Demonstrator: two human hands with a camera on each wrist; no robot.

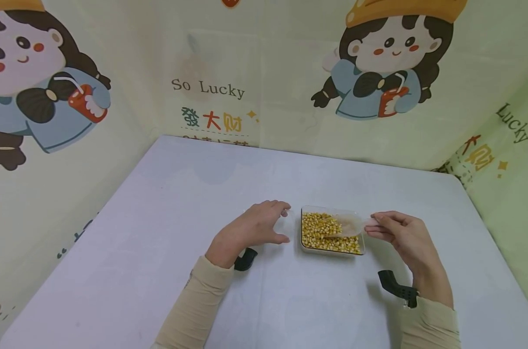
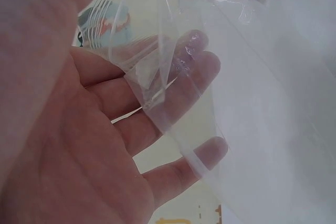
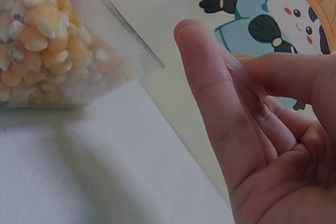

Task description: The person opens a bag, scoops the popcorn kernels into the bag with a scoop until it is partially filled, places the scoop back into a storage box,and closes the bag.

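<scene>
Nearest are two beige sleeves (image 1: 198, 300), reaching over the worktop (image 1: 181, 194), with a black fitting (image 1: 396, 288) at each wrist. The left hand (image 1: 252, 225), just left of the container, has its fingers loosely extended and the thumb apart; the left wrist view shows a clear plastic bag (image 2: 241, 66) draped over its fingertips. The right hand (image 1: 405, 237), towards the worktop's right edge, pinches the handle of a translucent scoop (image 1: 352, 225) between thumb and fingers. Between the hands, right of the worktop's middle, sits a clear rectangular container (image 1: 331, 251) of yellow corn kernels (image 1: 309, 235). The scoop, loaded with kernels, lies over its right part; whether it touches those below cannot be told. Beyond the worktop's far edge hangs a pale backdrop (image 1: 290, 97) printed with cartoon figures and "So Lucky".
</scene>
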